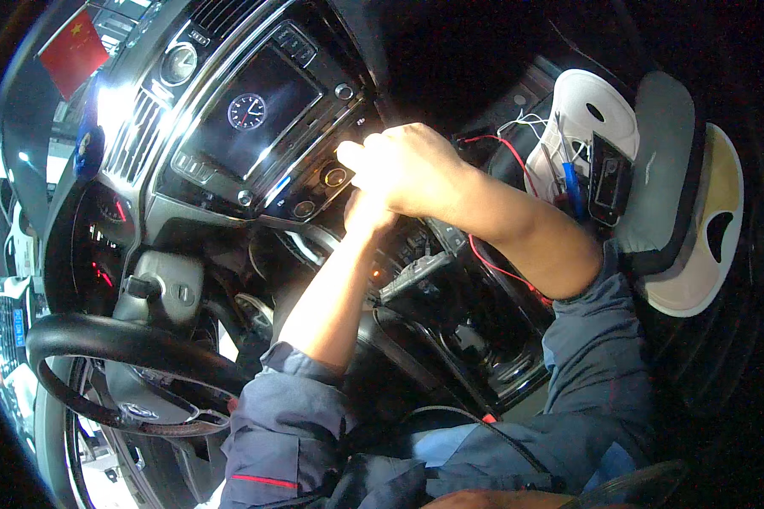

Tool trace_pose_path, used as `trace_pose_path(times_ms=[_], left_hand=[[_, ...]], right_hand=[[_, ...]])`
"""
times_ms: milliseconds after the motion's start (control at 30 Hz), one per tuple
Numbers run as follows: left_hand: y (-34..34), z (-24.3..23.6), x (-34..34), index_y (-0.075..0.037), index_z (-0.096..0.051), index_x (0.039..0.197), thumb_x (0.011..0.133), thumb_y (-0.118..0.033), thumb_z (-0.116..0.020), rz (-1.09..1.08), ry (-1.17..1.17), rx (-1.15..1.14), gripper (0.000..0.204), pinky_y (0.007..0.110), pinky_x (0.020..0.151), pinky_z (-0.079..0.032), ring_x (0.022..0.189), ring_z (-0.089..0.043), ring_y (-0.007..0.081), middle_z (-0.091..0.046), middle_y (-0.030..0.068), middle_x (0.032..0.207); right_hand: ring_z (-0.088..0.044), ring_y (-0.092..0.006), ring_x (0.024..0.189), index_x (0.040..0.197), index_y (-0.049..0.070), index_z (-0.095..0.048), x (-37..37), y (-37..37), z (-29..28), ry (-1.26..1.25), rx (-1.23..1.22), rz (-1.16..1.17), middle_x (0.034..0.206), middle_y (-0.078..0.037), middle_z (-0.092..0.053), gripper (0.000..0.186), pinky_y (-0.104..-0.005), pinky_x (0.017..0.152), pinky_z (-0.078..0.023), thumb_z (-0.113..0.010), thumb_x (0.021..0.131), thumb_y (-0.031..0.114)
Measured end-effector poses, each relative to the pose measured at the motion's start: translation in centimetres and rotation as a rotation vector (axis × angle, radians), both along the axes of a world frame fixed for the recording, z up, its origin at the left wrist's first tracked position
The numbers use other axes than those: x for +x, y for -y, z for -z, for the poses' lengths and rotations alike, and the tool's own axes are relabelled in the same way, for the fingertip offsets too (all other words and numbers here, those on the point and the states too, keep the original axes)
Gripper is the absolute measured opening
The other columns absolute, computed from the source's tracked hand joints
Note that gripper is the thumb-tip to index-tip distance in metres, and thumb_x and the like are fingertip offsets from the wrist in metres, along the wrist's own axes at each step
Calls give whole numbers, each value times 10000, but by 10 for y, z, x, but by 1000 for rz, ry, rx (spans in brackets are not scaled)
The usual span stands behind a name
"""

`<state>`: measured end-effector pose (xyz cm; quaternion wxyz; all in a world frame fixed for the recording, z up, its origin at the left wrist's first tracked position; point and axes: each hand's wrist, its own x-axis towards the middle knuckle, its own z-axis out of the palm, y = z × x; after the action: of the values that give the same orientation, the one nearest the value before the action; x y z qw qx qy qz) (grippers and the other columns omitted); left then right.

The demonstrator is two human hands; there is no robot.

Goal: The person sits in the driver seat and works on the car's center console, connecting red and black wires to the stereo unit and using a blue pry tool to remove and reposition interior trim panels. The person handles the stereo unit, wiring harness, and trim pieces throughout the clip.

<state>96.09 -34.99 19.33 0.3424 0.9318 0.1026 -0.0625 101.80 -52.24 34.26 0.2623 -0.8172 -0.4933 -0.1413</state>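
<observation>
Rolled blue sleeves (594, 360) sit nearest, beyond them a lit screen (259, 110). Beneath it, at the control panel (318, 192), right hand (416, 165) and left hand (370, 212) meet; glare hides whether they pinch anything. Work seems partway: screen seated, screwdriver (572, 188) and red cable (487, 260) lying out; what remains, unclear.

Dark seat (711, 352) | white panel (575, 102), rounded, oval hole | cream panel (721, 187), rounded, dark oval hole | grey case (655, 157), elongated | black module (607, 182), rectangular
</observation>
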Motion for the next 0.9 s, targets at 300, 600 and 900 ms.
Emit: trace_pose_path(times_ms=[300,600,900], left_hand=[[20,-21,-1,-95,-685,1271,983,-525,-544,-43,7,179,536,499,968,-544,1146,-697,372,-734,215,1203],[19,-24,-8,-44,-667,1227,998,-325,-542,54,146,225,384,521,901,-554,1040,-703,416,-733,232,1079],[24,-58,-14,24,-692,1128,967,-203,-538,-60,15,386,318,532,886,-564,971,-711,473,-728,283,1050]], right_hand=[[-754,-390,759,979,84,-629,2,2,-1,-76,90,8,786,-189,-742,164,-510,666,-610,-575,947,236],[-745,-377,760,1004,70,-597,7,4,-5,-143,59,75,787,-188,-731,238,-476,674,-603,-663,945,292],[-745,-365,715,884,88,-685,10,34,-44,-211,148,227,739,-113,-739,261,-464,650,-597,-739,894,343]])
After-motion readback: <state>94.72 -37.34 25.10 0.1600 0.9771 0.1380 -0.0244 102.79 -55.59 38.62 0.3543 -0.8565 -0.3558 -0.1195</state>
